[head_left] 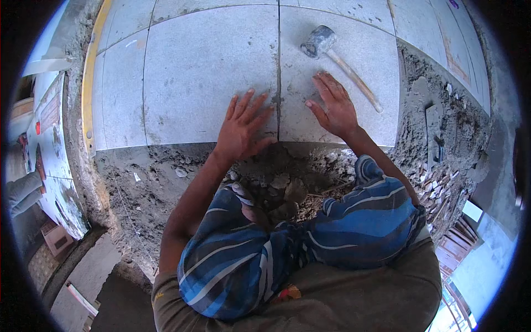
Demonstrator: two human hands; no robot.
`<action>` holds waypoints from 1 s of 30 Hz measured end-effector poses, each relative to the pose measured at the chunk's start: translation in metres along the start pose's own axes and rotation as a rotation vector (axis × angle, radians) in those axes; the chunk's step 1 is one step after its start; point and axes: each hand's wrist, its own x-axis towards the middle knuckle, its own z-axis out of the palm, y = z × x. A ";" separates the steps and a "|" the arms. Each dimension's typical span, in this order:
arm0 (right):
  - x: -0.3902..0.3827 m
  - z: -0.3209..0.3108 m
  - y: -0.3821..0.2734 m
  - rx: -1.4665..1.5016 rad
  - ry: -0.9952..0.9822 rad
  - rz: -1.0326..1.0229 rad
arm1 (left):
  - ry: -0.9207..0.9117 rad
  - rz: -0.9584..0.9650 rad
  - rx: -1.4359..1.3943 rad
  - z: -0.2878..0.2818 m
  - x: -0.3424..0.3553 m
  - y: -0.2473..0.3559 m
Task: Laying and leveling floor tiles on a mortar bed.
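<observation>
My left hand point(243, 124) lies on a large pale floor tile point(207, 61), its fingers spread near the tile's front edge. To the right, my right hand point(334, 108) rests on the neighbouring tile point(354, 124) with fingers stretched forward and the thumb apart. A dark joint runs between these two tiles, passing between my hands. Just beyond my right hand lies a rubber mallet point(319, 41), its black head to the far left and its wooden handle slanting toward the near right. Neither hand holds anything.
A long yellow straightedge or level point(88, 83) lies along the tiles' left side. On wet grey mortar point(420, 94) at right sits a flat trowel point(434, 133). Broken tile pieces point(437, 188) are piled nearby. Rubble point(282, 191) lies between my knees. Another person's foot point(40, 166) shows far left.
</observation>
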 end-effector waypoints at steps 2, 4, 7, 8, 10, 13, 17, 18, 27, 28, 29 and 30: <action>-0.001 0.001 0.001 -0.029 0.008 -0.017 | -0.017 0.015 -0.006 0.005 0.002 0.004; -0.003 0.002 0.004 -0.056 0.016 -0.025 | -0.028 0.027 -0.009 0.010 0.003 0.008; -0.005 0.006 0.010 -0.037 0.019 0.003 | -0.049 0.051 -0.018 0.015 0.003 0.012; -0.005 0.007 0.011 -0.044 0.031 -0.002 | -0.048 0.051 -0.022 0.017 0.004 0.012; -0.007 0.010 0.013 -0.153 -0.078 0.054 | -0.043 0.057 -0.023 0.019 0.004 0.014; -0.009 0.014 0.015 -0.141 -0.068 0.041 | -0.013 0.049 -0.046 0.021 0.005 0.013; -0.011 0.014 0.017 -0.121 -0.078 0.047 | -0.027 0.058 -0.063 0.021 0.006 0.010; -0.011 0.013 0.018 -0.124 -0.080 0.045 | -0.025 0.064 -0.067 0.021 0.006 0.010; -0.010 0.007 0.023 -0.132 -0.070 0.051 | -0.041 0.052 -0.083 0.018 0.009 0.012; -0.009 0.007 0.023 -0.118 -0.072 0.047 | -0.033 0.060 -0.084 0.018 0.009 0.012; -0.009 0.006 0.023 -0.102 -0.078 0.053 | -0.041 0.055 -0.085 0.017 0.009 0.012; -0.008 0.005 0.022 -0.107 -0.071 0.048 | -0.062 0.050 -0.085 0.017 0.010 0.012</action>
